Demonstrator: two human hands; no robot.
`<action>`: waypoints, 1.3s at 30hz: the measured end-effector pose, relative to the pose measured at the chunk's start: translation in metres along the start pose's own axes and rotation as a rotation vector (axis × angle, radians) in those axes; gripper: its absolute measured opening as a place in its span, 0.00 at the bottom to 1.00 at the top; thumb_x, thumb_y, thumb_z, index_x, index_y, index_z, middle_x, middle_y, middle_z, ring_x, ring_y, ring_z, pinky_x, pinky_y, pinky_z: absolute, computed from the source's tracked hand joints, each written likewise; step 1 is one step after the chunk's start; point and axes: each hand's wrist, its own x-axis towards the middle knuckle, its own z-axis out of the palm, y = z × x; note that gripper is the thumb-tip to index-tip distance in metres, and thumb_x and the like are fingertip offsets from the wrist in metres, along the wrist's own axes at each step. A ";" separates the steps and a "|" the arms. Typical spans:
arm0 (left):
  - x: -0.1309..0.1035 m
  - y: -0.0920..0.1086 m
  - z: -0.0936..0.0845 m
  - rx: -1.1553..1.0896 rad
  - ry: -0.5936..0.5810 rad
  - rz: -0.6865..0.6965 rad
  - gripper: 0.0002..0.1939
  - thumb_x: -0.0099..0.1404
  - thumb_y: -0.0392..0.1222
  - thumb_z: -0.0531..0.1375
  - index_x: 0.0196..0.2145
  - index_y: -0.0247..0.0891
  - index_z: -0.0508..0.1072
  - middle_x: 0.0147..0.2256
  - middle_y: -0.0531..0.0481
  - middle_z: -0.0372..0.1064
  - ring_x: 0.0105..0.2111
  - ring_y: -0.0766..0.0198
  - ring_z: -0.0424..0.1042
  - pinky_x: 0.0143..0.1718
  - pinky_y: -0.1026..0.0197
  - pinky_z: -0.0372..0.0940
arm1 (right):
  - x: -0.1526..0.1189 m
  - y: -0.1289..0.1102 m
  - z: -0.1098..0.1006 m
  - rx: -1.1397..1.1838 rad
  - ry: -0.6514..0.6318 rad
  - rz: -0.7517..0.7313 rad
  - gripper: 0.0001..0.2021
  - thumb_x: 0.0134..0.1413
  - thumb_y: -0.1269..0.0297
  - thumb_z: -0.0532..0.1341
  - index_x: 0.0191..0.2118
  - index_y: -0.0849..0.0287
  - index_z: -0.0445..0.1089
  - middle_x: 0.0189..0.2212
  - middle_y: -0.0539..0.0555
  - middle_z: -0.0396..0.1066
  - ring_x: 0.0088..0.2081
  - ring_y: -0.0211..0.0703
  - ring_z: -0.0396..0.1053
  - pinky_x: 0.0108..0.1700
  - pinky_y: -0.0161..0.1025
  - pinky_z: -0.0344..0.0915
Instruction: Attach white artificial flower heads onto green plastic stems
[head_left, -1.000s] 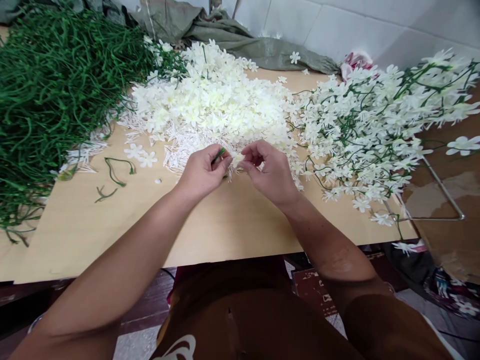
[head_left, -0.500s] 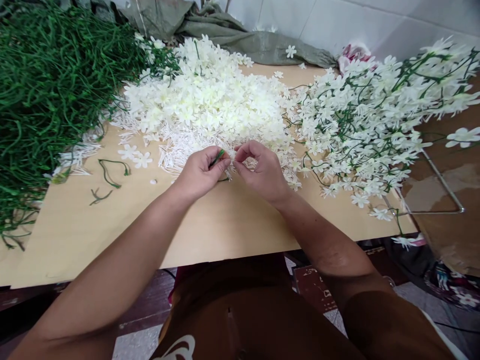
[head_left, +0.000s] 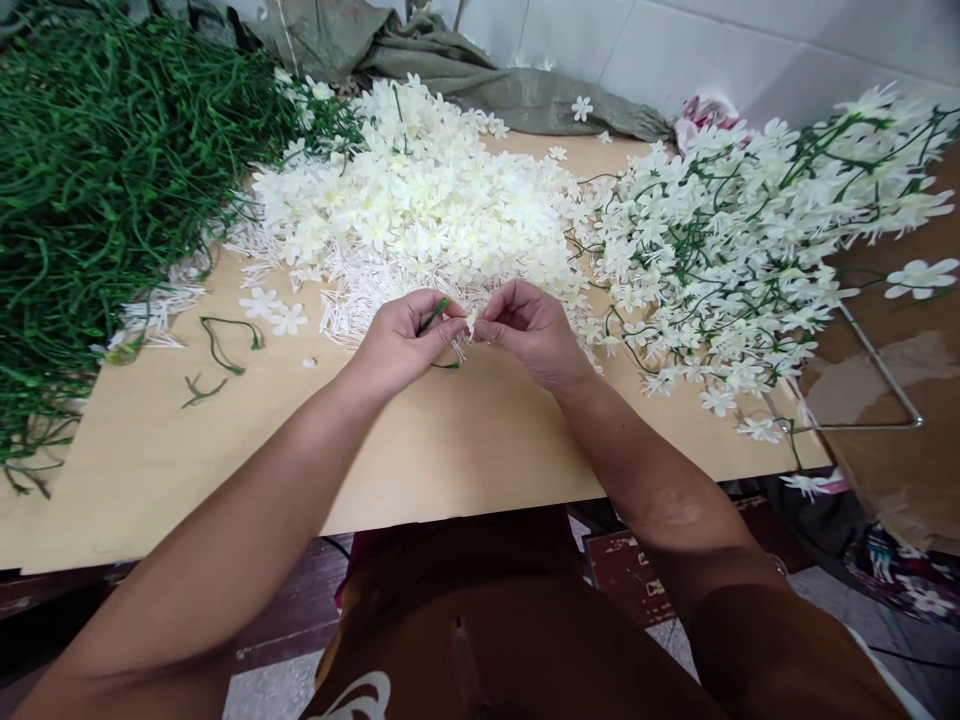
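My left hand (head_left: 409, 340) is closed on a green stem (head_left: 433, 316), whose tip sticks up between thumb and fingers; another part curves out below. Close beside it, my right hand (head_left: 529, 330) is pinched, thumb against fingertips, on something small I cannot make out. A few white strands show between the two hands. Behind them lies a heap of white flowers (head_left: 427, 190), with thin white stamens (head_left: 352, 295) along its front edge.
A large pile of green stems (head_left: 112, 170) covers the left side. White flowers on green stems (head_left: 705, 250) are heaped at the right. Loose stems (head_left: 221, 345) lie on the table (head_left: 450, 450). Grey cloth (head_left: 517, 95) runs along the back, and a metal rod (head_left: 881, 365) stands right.
My right hand's fingers have closed more tightly, and its fingertips have come nearer to my left hand's. My left hand still holds the green stem.
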 end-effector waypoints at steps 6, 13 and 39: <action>-0.005 0.001 -0.001 0.123 -0.014 0.043 0.08 0.56 0.44 0.62 0.29 0.35 0.71 0.22 0.55 0.63 0.23 0.70 0.62 0.24 0.68 0.59 | -0.001 0.002 0.004 -0.080 0.016 -0.010 0.23 0.39 0.48 0.73 0.28 0.58 0.62 0.24 0.45 0.65 0.27 0.30 0.62 0.30 0.33 0.63; -0.004 0.003 0.000 0.180 -0.019 0.075 0.06 0.57 0.41 0.57 0.26 0.36 0.67 0.23 0.54 0.62 0.24 0.70 0.61 0.26 0.67 0.59 | -0.003 0.010 0.011 -0.121 0.044 -0.010 0.31 0.32 0.43 0.74 0.39 0.55 0.63 0.34 0.49 0.62 0.35 0.35 0.64 0.34 0.34 0.66; -0.006 0.000 -0.009 0.181 -0.285 0.076 0.16 0.66 0.50 0.53 0.30 0.36 0.71 0.26 0.50 0.66 0.27 0.66 0.64 0.32 0.62 0.60 | -0.005 -0.013 0.003 -0.401 -0.090 -0.203 0.25 0.58 0.40 0.56 0.22 0.58 0.62 0.21 0.47 0.57 0.26 0.33 0.54 0.30 0.36 0.52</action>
